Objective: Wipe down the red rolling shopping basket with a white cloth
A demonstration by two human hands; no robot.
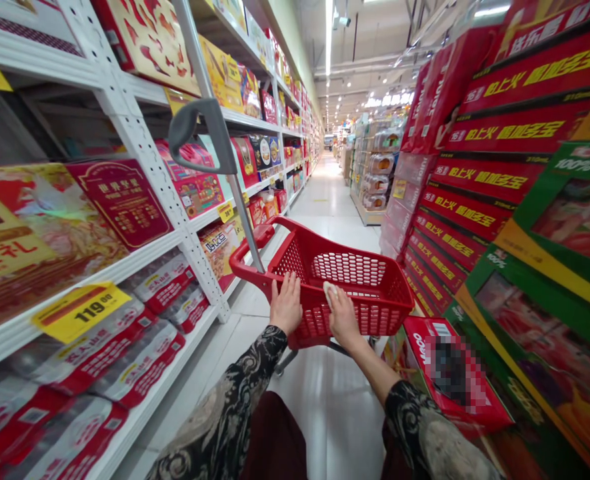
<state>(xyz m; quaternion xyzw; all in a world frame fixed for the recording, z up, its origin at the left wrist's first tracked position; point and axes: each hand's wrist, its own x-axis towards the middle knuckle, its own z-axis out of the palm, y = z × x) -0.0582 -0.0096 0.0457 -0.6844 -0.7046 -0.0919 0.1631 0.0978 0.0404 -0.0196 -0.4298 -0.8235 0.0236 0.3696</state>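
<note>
A red plastic shopping trolley basket (339, 280) with mesh walls stands in front of me on wheels. My left hand (286, 305) rests flat on its near rim, fingers spread, holding nothing. Beside it, my right hand (343, 319) lies on the same rim over a small white object (329, 293), which shows only at the fingertips. A grey trolley handle (199, 127) on a thin metal pole rises from the basket's left corner. Patterned dark sleeves cover both forearms.
White metal shelving (125, 120) with boxed gift sets and a yellow price tag (81, 311) runs along the left. Stacked red cartons (475, 180) and green boxes (565, 267) line the right, with a red box (455, 373) low down. A tiled aisle floor (325, 200) stretches ahead.
</note>
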